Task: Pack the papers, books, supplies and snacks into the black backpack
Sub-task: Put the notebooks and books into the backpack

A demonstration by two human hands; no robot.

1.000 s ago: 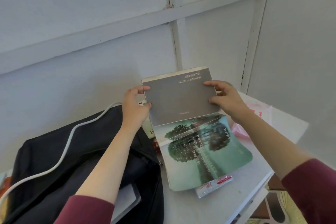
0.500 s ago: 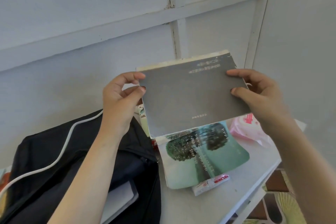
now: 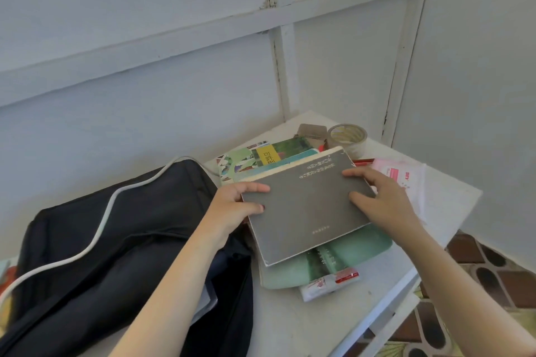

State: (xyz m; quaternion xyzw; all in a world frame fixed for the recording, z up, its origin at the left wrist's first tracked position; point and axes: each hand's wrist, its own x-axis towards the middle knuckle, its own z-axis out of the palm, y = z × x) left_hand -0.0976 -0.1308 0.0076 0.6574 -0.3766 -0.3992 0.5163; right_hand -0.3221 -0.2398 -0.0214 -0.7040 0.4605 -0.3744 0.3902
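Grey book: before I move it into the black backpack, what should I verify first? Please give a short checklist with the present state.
1. Left hand grips the grey book at its left edge: ok.
2. Right hand holds firmly: it lies on the cover; grip round the edge, cannot tell.
3. Black backpack mouth open beside the book: ok.
4. White cable away from the mouth: it lies over the bag's top, ok.
5. Room inside: a flat grey item is already there; space left, cannot tell.
6. Grey book free of the green book below: cannot tell.
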